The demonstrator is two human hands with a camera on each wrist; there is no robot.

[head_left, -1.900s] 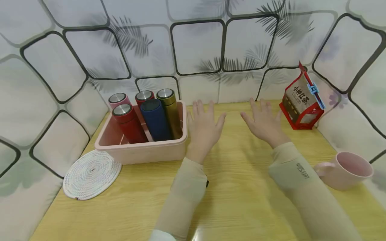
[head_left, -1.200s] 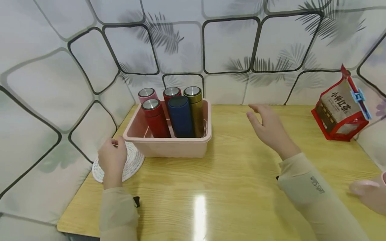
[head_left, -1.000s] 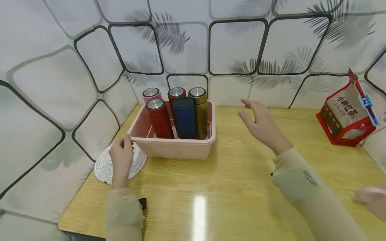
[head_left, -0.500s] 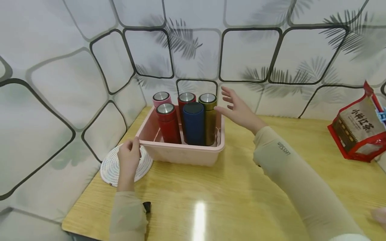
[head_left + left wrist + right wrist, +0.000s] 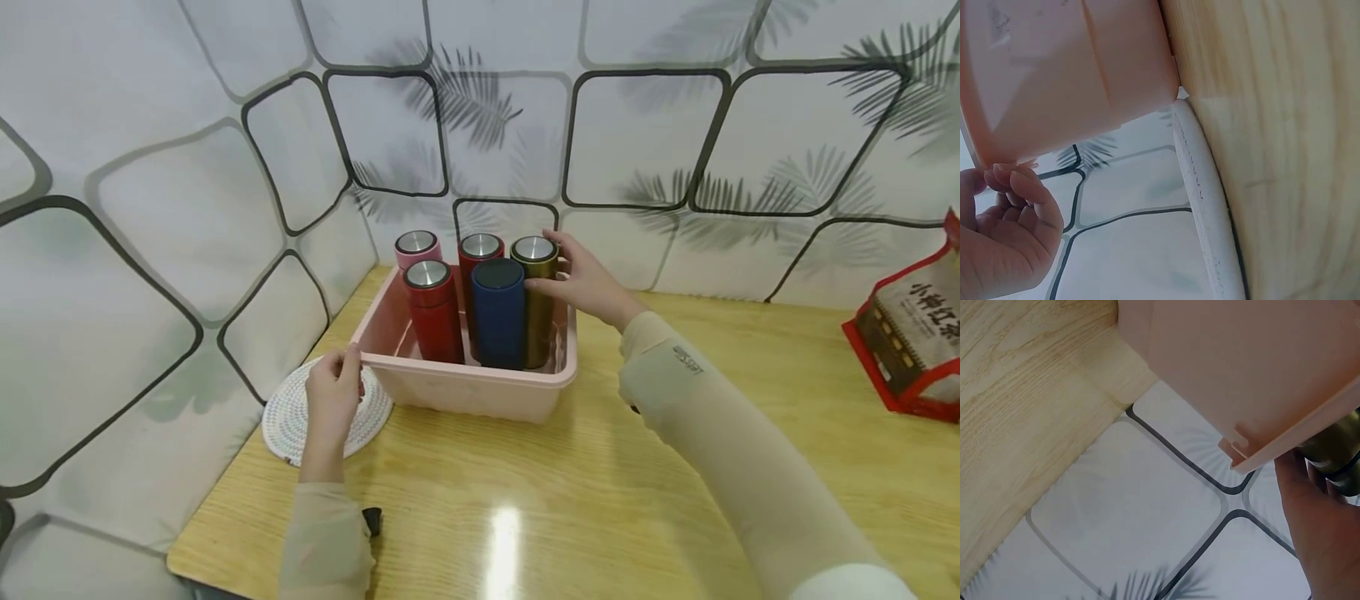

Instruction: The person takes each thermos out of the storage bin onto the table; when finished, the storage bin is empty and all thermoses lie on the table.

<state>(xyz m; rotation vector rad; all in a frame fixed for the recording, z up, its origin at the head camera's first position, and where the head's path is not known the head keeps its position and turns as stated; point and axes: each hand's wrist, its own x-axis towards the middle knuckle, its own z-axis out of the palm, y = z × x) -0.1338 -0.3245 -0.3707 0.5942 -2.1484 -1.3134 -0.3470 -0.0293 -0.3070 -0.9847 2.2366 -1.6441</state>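
Note:
A pink plastic basin [image 5: 472,392] stands on the table with several upright thermos flasks inside. My left hand [image 5: 332,398] pinches the rim at its front left corner; the left wrist view shows thumb and curled fingertips [image 5: 1002,177] meeting there. At the basin's right end my right hand [image 5: 588,283] grips the gold thermos [image 5: 538,325] near its top, thumb in front and fingers behind. Beside it stands a blue thermos [image 5: 498,321] with a dark lid. A red thermos [image 5: 435,325] is at the left, with another red one [image 5: 481,247] and a pink one [image 5: 417,243] behind.
A round woven mat [image 5: 281,417] lies under the left forearm's side, left of the basin. A red and brown tea bag [image 5: 918,325] stands at the far right. Patterned fabric [image 5: 645,142] closes off the table [image 5: 675,333] at back and left.
The left hand has moved left, away from beside the basin's right end, and taken its front left corner. The right hand has reached left to the gold thermos. The view has turned left.

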